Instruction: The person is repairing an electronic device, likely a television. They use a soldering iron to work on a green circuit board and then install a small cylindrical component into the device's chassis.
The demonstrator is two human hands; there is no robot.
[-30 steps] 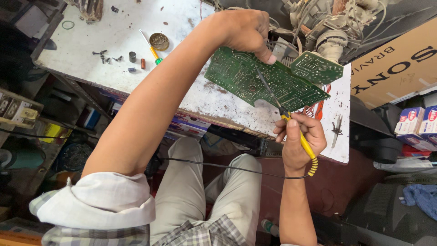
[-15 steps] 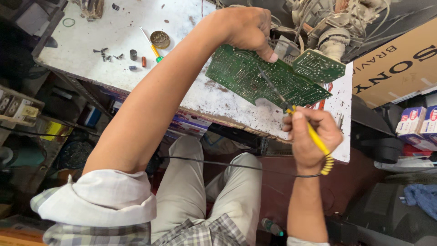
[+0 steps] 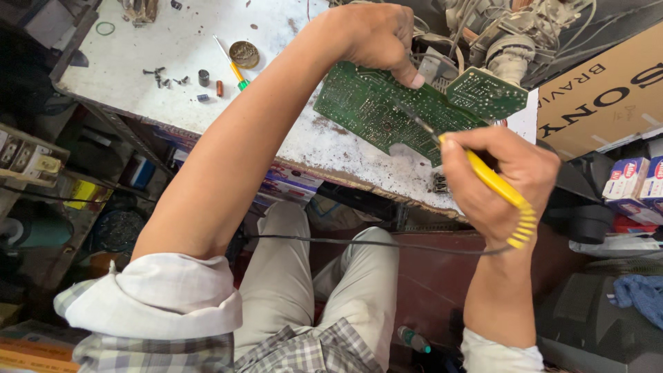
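Note:
A green circuit board [image 3: 387, 110] lies solder side up on a stained white workbench [image 3: 179, 62]. My left hand [image 3: 373, 34] grips the board's far edge, thumb pressed on it. My right hand [image 3: 501, 183] holds a yellow-handled soldering iron [image 3: 494, 181] like a pen, its metal tip touching the board near the middle. A black cord [image 3: 359, 242] runs from the iron across my lap. A smaller green board [image 3: 487, 93] adjoins the big one at the right.
On the bench lie a round tin [image 3: 244, 54], a green-and-yellow screwdriver [image 3: 231, 65] and small screws and parts [image 3: 173, 77]. A cardboard box [image 3: 608, 97] stands at right, small cartons [image 3: 635, 179] beside it. Wires and parts clutter the back. Shelves with junk sit left.
My right hand with the iron has risen from below the bench edge and to the right, bringing the tip further onto the board. The left hand keeps its hold.

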